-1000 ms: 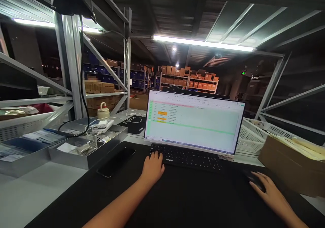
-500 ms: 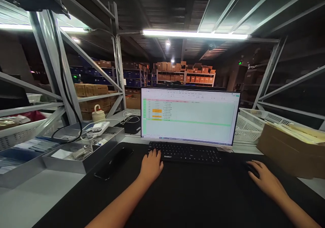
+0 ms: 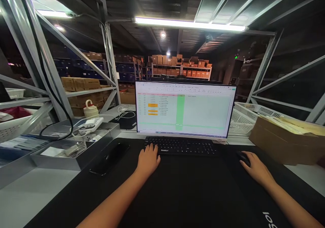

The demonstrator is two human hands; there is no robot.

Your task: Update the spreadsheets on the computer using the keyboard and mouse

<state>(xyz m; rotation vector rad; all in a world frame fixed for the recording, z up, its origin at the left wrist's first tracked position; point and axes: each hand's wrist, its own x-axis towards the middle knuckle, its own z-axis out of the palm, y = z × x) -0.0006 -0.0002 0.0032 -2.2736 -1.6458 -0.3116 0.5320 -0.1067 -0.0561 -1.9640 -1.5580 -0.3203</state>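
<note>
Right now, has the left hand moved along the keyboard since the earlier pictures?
No, not noticeably: the left hand stays at the left part of the keyboard, just left of its printed brand name.

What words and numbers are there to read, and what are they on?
"Bosston": on the keyboard.
"log", perhaps: on the black mat; the picture's edge cuts it off.
Too small to read: the writing on the monitor, the green sign, the keys and the labels on the shelved boxes.
</note>
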